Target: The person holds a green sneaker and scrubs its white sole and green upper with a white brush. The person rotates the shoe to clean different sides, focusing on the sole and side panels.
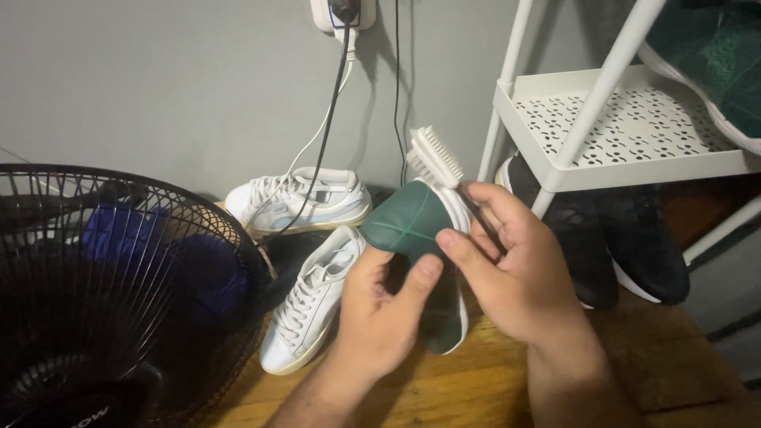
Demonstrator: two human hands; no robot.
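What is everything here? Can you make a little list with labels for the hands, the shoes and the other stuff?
left hand: holds a green shoe with a white sole, fingers wrapped around it
right hand: holds a white brush, bristles at the shoe's edge
floor: wooden boards
white sneakers: two, lying on the floor by the wall
black shoes: under the white shelf rack
fan: black wire grille, at the left
cables: hang from a wall plug

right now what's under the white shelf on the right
Under the white shelf, a pair of black shoes stands on the wooden floor. Their heels run back into shadow near the wall, and the shelf's legs cross in front of them, so anything behind cannot be seen.
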